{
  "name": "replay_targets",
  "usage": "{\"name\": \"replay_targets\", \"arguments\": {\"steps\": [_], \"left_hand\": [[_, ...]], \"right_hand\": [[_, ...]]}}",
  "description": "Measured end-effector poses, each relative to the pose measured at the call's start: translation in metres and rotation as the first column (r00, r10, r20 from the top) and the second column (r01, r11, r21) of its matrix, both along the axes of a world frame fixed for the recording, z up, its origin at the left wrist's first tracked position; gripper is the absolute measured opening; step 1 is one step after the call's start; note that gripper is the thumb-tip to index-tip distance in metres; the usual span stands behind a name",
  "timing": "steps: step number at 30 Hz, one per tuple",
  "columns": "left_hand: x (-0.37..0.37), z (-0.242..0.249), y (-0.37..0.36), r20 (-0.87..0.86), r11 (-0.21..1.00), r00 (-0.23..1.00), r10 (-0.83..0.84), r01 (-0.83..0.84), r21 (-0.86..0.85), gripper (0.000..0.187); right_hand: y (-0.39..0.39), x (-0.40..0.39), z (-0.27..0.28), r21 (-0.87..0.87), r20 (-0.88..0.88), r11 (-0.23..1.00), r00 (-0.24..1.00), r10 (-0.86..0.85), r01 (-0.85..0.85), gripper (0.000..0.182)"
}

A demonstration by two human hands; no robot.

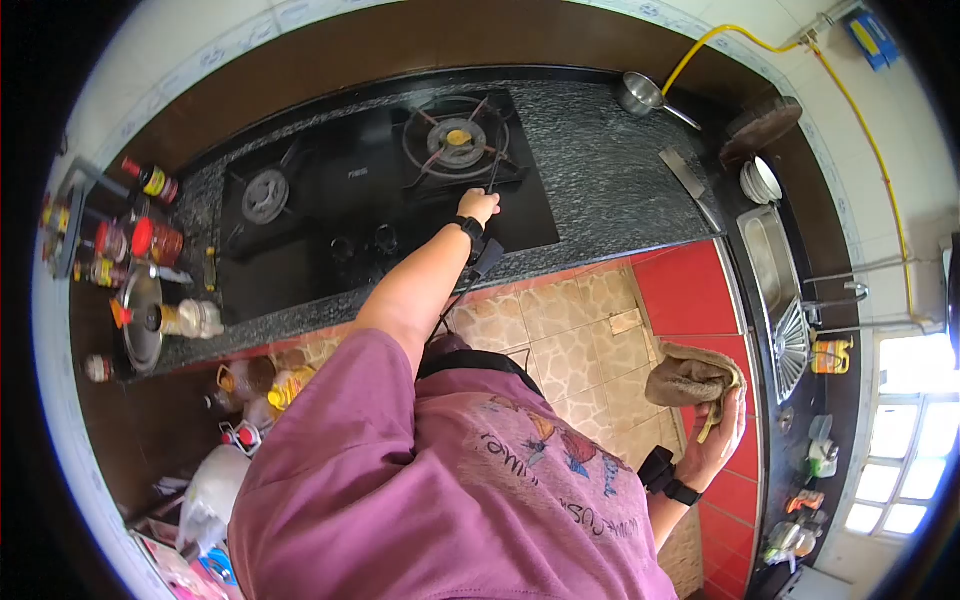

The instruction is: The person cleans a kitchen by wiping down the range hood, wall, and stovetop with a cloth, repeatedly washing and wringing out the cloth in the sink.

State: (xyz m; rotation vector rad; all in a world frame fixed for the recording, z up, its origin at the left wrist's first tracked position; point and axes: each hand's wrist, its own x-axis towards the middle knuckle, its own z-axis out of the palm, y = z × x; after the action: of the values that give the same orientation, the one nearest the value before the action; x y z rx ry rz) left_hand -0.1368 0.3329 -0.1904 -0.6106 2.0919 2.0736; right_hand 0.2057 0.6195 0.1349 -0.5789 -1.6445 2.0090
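Observation:
My left hand (480,206) reaches over the black gas hob (345,205). Its fingers are closed at the front of the pot stand (432,115) around the right burner (457,140). A thin dark bar runs up from the fingers toward the ring, and the hand partly hides where they meet. My right hand (722,440) is down by the red cabinet fronts, gripping a folded brown cloth (692,378).
A small saucepan (640,94) and a cleaver (683,173) lie on the counter right of the hob. Bowls (760,180) stand beside the sink (770,255). Sauce bottles and jars (158,240) crowd the left end. A yellow gas hose (700,45) runs along the wall.

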Motion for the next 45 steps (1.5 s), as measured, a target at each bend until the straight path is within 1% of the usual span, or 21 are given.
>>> {"name": "replay_targets", "arguments": {"steps": [1,2,5,7,9,11,13,17,20,21,25,27,29,31,33,36,38,40,41,43,45], "left_hand": [[0.024,0.055,0.005,0.025,0.983,0.998,0.064,-0.067,0.171,0.032],[0.034,0.092,0.007,0.065,0.985,0.997,0.039,-0.049,0.164,0.023],[0.038,0.118,0.023,-0.12,0.961,0.992,0.029,0.005,0.275,0.028],[0.036,0.144,0.033,-0.135,0.948,0.991,0.005,0.038,0.315,0.03],[0.015,0.148,0.037,-0.159,0.952,0.987,-0.04,0.085,0.293,0.031],[-0.017,0.15,0.036,-0.167,0.968,0.986,-0.02,0.061,0.244,0.033],[-0.046,0.143,0.035,-0.113,0.96,0.985,0.128,-0.095,0.263,0.032],[-0.055,0.166,0.05,-0.229,0.986,0.972,0.052,-0.014,0.164,0.031],[-0.032,0.186,0.097,-0.293,0.936,0.938,-0.188,0.261,0.235,0.031],[-0.018,0.191,0.116,-0.298,0.917,0.911,-0.286,0.351,0.191,0.032],[0.045,0.188,0.205,-0.19,0.796,0.798,-0.572,0.596,0.102,0.03],[0.068,0.174,0.249,-0.145,0.71,0.702,-0.697,0.704,-0.005,0.028],[0.077,0.154,0.298,-0.03,0.633,0.632,-0.774,0.774,-0.022,0.026],[0.077,0.136,0.345,-0.003,0.601,0.602,-0.799,0.798,-0.032,0.025],[0.073,0.115,0.379,0.123,0.584,0.587,-0.801,0.81,-0.063,0.025],[0.055,0.07,0.434,0.21,0.529,0.538,-0.816,0.842,-0.101,0.027],[0.04,0.031,0.466,0.243,0.497,0.501,-0.831,0.864,-0.082,0.027],[0.023,0.014,0.499,0.205,0.308,0.434,-0.877,0.836,-0.454,0.031],[0.018,0.024,0.516,0.205,0.302,0.429,-0.88,0.836,-0.458,0.031],[0.014,0.076,0.554,0.055,0.4,0.408,-0.911,0.908,-0.125,0.038],[0.017,0.148,0.594,0.101,0.408,0.398,-0.912,0.903,0.13,0.054]], "right_hand": [[0.007,0.002,-0.004,0.0,-0.001,1.0,1.0,-0.022,0.022,0.021],[0.007,0.001,-0.003,-0.004,-0.003,0.999,0.999,-0.041,0.041,0.021],[0.012,-0.002,0.0,-0.028,0.01,0.991,0.991,-0.133,0.133,0.019],[0.02,-0.003,-0.009,-0.067,0.024,0.986,0.988,-0.152,0.153,0.018],[0.017,-0.01,-0.006,-0.071,0.018,0.978,0.98,-0.197,0.198,0.018],[0.018,-0.015,-0.009,-0.068,0.017,0.969,0.971,-0.239,0.239,0.018],[0.025,-0.014,-0.015,-0.062,0.015,0.953,0.955,-0.296,0.296,0.017],[0.053,-0.005,-0.037,-0.084,0.047,0.954,0.958,-0.284,0.287,0.023],[0.077,-0.012,-0.036,-0.079,0.098,0.941,0.942,-0.32,0.328,0.023],[0.086,-0.013,-0.036,-0.055,0.138,0.933,0.928,-0.345,0.355,0.023],[0.143,-0.028,-0.037,0.082,0.124,0.932,0.924,-0.362,0.354,0.024],[0.179,-0.029,-0.034,0.069,0.139,0.959,0.949,-0.284,0.276,0.024],[0.226,-0.033,-0.03,0.07,0.113,0.964,0.958,-0.264,0.257,0.026],[0.265,-0.041,-0.017,0.06,0.11,0.977,0.971,-0.211,0.205,0.026],[0.299,-0.051,-0.009,0.095,0.087,0.98,0.979,-0.183,0.175,0.027],[0.354,-0.066,-0.006,0.102,0.11,0.991,0.99,-0.092,0.081,0.025],[0.389,-0.079,-0.014,0.008,0.08,0.999,0.995,-0.053,0.052,0.025],[0.417,-0.096,-0.009,-0.023,0.055,0.999,0.998,-0.023,0.024,0.027],[0.428,-0.104,-0.007,-0.028,0.034,1.0,0.999,-0.006,0.007,0.029],[0.45,-0.121,-0.006,-0.069,-0.011,0.997,0.999,0.036,-0.037,0.033],[0.469,-0.14,-0.006,-0.114,-0.029,0.992,0.998,0.055,-0.058,0.036]]}}
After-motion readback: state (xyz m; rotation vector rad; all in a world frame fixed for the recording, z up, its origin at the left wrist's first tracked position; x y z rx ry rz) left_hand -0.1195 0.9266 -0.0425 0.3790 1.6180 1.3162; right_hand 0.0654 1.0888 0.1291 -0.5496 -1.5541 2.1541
